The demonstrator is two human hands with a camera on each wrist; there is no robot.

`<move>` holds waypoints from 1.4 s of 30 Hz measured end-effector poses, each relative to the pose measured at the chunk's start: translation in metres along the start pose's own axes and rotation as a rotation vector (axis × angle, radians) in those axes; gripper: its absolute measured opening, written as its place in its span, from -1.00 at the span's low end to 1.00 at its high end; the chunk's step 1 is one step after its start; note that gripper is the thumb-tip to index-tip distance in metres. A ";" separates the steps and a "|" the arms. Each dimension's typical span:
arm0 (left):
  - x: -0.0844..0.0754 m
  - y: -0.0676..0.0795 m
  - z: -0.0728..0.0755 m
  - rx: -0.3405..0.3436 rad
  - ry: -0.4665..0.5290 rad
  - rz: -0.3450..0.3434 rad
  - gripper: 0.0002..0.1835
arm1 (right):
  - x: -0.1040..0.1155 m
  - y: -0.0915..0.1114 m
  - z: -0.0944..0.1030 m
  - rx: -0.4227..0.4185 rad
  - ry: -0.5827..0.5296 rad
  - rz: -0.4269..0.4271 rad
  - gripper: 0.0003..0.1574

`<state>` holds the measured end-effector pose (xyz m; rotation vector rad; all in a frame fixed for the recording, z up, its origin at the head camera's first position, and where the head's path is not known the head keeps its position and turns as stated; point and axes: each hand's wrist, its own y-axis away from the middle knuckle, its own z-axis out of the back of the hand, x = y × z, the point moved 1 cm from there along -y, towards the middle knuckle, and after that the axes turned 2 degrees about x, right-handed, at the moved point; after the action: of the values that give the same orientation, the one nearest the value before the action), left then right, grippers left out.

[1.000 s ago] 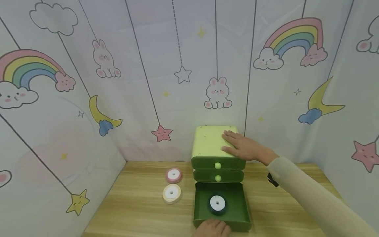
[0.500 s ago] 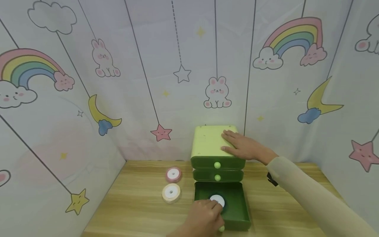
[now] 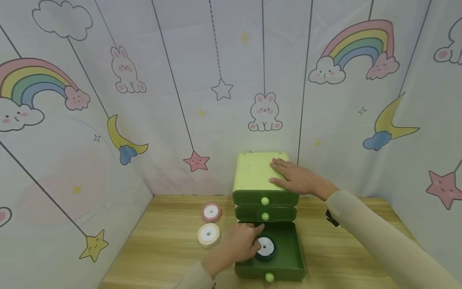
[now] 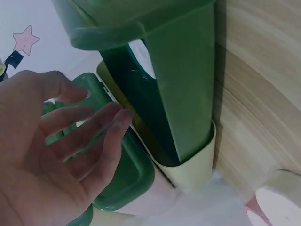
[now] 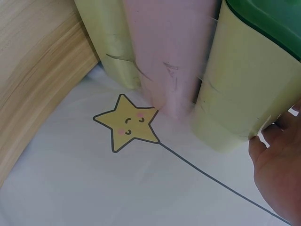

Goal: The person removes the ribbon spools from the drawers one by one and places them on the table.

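Note:
A small drawer cabinet (image 3: 252,170) with a light green top and dark green fronts stands at the back. Its bottom drawer (image 3: 286,257) is pulled out and holds a spool of dark ribbon (image 3: 268,244) with a white hub. My left hand (image 3: 240,242) hovers over the drawer's left side, a fingertip overlapping the spool's edge in the head view. In the left wrist view that hand's fingers (image 4: 110,146) are loosely bent and grip nothing. My right hand (image 3: 299,178) rests flat on the right side of the cabinet top, fingers spread.
Left of the drawer, a pink ribbon spool (image 3: 211,212) and a cream ribbon spool (image 3: 208,234) lie on the wooden table (image 3: 166,249). The two upper drawers are closed, each with a round knob (image 3: 265,201). A printed cloth backdrop (image 3: 173,100) rises behind and at both sides.
My left hand has left the front of the bottom drawer and moved up and back over its left side, uncovering the knob. The right hand stays on the cabinet top.

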<state>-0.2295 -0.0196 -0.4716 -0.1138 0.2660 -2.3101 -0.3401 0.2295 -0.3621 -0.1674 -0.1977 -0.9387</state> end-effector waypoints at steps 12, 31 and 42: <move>0.005 -0.015 -0.019 0.282 0.046 0.005 -0.40 | -0.003 0.000 0.000 0.012 0.005 -0.012 0.03; -0.001 -0.029 -0.030 0.412 0.019 -0.096 -0.18 | -0.001 0.001 -0.002 0.003 -0.009 -0.018 0.05; -0.004 -0.034 -0.040 0.408 0.020 -0.102 -0.17 | -0.001 0.001 -0.002 0.006 -0.004 -0.019 0.03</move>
<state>-0.2576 0.0124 -0.5026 0.1039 -0.2084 -2.4181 -0.3395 0.2309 -0.3644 -0.1621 -0.2058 -0.9569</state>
